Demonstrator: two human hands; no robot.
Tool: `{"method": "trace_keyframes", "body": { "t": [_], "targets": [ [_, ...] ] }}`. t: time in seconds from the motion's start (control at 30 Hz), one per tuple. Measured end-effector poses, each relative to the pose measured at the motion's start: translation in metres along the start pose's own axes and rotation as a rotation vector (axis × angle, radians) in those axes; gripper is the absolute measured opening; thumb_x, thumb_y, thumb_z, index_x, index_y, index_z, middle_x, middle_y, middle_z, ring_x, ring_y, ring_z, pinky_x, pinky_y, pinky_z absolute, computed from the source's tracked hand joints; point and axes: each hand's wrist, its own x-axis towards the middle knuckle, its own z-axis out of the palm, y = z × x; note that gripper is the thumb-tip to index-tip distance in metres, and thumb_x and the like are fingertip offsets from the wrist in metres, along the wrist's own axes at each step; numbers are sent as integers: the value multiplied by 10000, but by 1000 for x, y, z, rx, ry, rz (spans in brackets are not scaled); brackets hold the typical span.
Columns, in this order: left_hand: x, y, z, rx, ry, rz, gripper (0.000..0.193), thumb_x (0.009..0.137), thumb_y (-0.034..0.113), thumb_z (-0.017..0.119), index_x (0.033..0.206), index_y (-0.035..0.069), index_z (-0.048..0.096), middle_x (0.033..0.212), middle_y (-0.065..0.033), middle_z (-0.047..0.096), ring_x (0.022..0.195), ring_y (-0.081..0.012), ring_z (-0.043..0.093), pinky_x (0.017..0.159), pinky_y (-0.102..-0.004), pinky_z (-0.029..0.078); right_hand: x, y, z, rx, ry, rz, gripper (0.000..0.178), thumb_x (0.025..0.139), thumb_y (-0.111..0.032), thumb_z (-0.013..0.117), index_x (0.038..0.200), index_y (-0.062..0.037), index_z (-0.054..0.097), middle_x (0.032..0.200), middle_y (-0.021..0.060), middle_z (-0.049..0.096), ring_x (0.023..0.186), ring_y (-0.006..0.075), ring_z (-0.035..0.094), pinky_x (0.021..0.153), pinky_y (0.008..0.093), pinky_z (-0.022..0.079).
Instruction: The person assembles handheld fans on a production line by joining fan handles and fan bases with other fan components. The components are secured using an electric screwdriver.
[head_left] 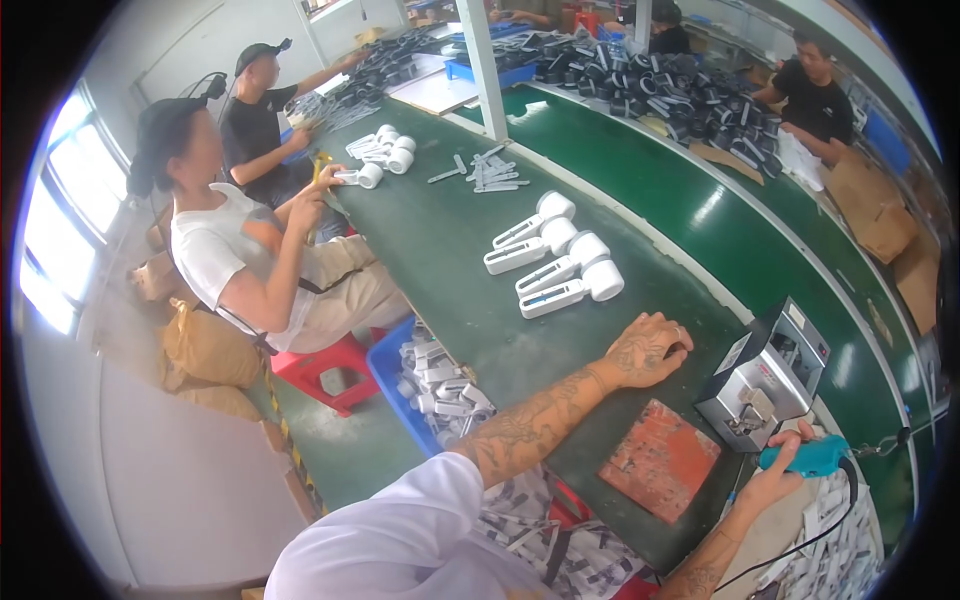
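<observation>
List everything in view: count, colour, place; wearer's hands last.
Workbench: one, green, centre
Round-headed parts: four, white, mid-workbench
Farther parts: several, white, upper-left workbench
Flat strips: heap, grey, between those
Slab: one, red-brown, workbench's near end
Metal box: one, silver, workbench's right edge
Corded tool: one, teal, lower right
Bin: one, blue, left of workbench
Heaped parts: uncounted, mostly black, far side
Cartons: several, brown, far right
Co-workers: at least four, mostly black tops, left and beyond
Stool: one, red, left
Left hand: one, tattooed, on workbench
Right hand: one, holding the tool
</observation>
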Motion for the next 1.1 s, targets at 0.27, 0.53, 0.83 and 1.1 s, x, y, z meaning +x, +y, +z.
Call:
{"method": "trace_keyframes", "body": {
  "t": [0.27, 0.53, 0.83, 1.1],
  "targets": [
    [-1, -1, 1, 27, 28, 31, 129, 936, 207, 610, 1020, 134, 675, 1007, -60, 675, 1067, -297, 589, 1032, -501, 410, 1, 8, -6, 41, -47, 26, 431, 1021, -329, 610, 1248, 33, 550, 853, 35, 562, 792, 126, 521, 752, 277, 413],
    [1, 0, 0, 24, 13, 29, 123, 937, 200, 613, 1021, 139, 679, 1013, -62, 675, 1056, -296, 593, 1032, -483, 409, 1, 4, -2, 43, -29, 12, 422, 1022, -324, 605, 1237, 37, 562, 851, 28, 560, 785, 113, 519, 733, 270, 406],
    [0, 2, 0, 38, 31, 41, 116, 935, 195, 617, 1016, 139, 679, 1004, -49, 676, 1036, -276, 591, 1009, -462, 418, 0, 2, -2, 54, -33, 14, 392, 1022, -298, 599, 1235, 30, 567, 861, 28, 560, 784, 113, 515, 731, 268, 406],
    [1, 0, 0, 45, 35, 48, 116, 935, 198, 619, 1014, 139, 678, 988, -47, 673, 1038, -272, 588, 992, -453, 422, 1, 2, -3, 31, -43, 20, 404, 1012, -317, 612, 1231, 19, 559, 867, 36, 560, 794, 127, 520, 751, 279, 413]
  ]
}}
